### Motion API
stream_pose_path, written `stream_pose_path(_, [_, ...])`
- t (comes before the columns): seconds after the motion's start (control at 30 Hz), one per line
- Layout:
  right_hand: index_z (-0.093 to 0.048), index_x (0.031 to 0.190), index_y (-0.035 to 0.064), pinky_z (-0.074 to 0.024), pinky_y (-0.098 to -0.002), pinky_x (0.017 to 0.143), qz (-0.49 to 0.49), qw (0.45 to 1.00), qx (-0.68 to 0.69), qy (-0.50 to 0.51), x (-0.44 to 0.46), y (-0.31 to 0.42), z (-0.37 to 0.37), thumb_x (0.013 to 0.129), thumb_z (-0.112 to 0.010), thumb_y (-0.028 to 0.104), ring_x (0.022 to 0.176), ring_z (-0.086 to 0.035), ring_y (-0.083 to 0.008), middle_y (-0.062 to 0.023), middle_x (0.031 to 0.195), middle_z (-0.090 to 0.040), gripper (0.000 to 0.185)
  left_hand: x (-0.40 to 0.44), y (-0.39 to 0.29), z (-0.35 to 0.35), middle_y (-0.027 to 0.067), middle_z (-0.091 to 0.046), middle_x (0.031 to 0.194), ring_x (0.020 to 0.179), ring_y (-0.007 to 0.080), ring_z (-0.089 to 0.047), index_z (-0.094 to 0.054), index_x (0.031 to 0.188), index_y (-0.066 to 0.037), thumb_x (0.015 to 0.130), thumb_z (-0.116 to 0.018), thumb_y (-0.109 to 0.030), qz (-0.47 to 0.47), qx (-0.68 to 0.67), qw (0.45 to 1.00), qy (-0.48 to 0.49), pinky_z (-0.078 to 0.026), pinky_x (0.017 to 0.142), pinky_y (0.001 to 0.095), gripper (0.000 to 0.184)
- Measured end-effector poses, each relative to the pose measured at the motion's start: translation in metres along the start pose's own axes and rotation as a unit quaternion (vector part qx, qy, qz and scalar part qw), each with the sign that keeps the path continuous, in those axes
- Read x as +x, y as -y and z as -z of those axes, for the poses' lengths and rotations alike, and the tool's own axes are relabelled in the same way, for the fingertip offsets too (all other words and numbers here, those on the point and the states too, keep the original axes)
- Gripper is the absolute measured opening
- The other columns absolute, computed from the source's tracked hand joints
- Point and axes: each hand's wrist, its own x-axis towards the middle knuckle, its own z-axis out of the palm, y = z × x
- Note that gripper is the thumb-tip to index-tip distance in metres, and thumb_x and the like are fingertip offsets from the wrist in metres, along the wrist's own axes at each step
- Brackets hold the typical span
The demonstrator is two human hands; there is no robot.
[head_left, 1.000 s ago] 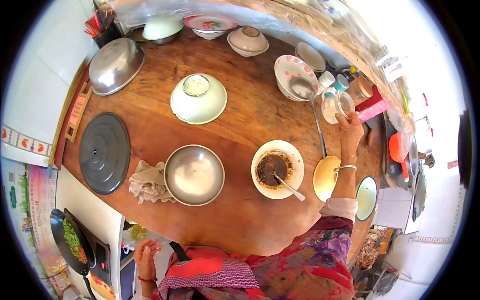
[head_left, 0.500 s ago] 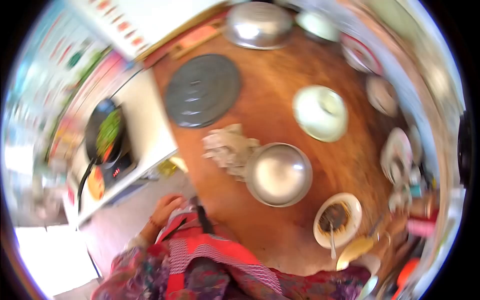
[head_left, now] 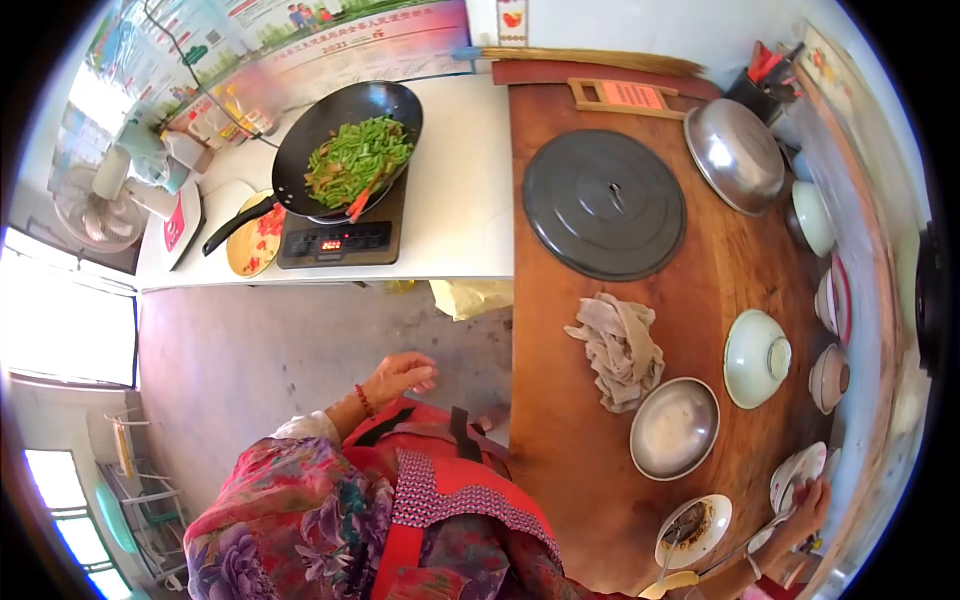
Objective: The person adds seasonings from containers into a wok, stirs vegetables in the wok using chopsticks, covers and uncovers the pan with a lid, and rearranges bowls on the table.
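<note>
My left hand (head_left: 402, 376), a red bead bracelet at its wrist, hangs before my red apron (head_left: 440, 480). Its fingers are loosely bent and nothing shows in them. At the table's right side my right hand (head_left: 806, 512) is closed round a long cooking utensil (head_left: 742, 545), which has a metal shaft and a yellow end; its exact kind is unclear. Beside that hand stands a patterned bowl (head_left: 797, 478). A white bowl (head_left: 718, 540) with brown sauce and a spoon lies near the utensil. Left of them are a metal bowl (head_left: 675, 428) and a crumpled cloth (head_left: 617, 345).
A black wok (head_left: 290, 165) of green vegetables sits on an induction cooker (head_left: 335, 247), beside a yellowish plate (head_left: 240, 250) with red bits. The wooden table (head_left: 560, 450) holds a dark lid (head_left: 605, 205), an upturned pale green bowl (head_left: 757, 358) and a large metal basin (head_left: 735, 155).
My view has swung left, bringing the wok and cooker closer to the middle. The right hand stays on the utensil at the right side; the left hand remains before the apron.
</note>
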Motion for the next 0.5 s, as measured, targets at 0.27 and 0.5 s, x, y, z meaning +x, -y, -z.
stream_pose_path(0.27, [-0.056, 0.110, 0.0015, -0.0440, -0.0334, 0.086, 0.327, 0.879, 0.002, 0.347, -0.199, 0.227, -0.309, 0.075, -0.063, 0.002, 0.097, -0.056, -0.0240, -0.0123, 0.104, -0.059, 0.036, -0.019, 0.010, 0.089, 0.0123, -0.062, 0.102, 0.088, 0.0175, -0.061, -0.052, 0.113, 0.004, 0.090, -0.054, -0.022, -0.024, -0.083, 0.996, -0.029, -0.050, 0.077, 0.0289, 0.035])
stream_pose_path(0.5, [-0.043, 0.127, 0.0123, -0.0326, -0.0464, 0.098, 0.502, 0.750, -0.068, 0.425, -0.365, 0.309, -0.483, 0.063, -0.073, 0.007, 0.120, -0.038, -0.0406, -0.0180, 0.130, -0.042, 0.071, -0.037, -0.005, 0.205, 0.0127, -0.061, 0.103, 0.089, 0.0184, -0.061, -0.053, 0.113, 0.004, 0.091, -0.053, -0.024, -0.097, -0.181, 0.977, -0.056, -0.049, 0.080, 0.0311, 0.035])
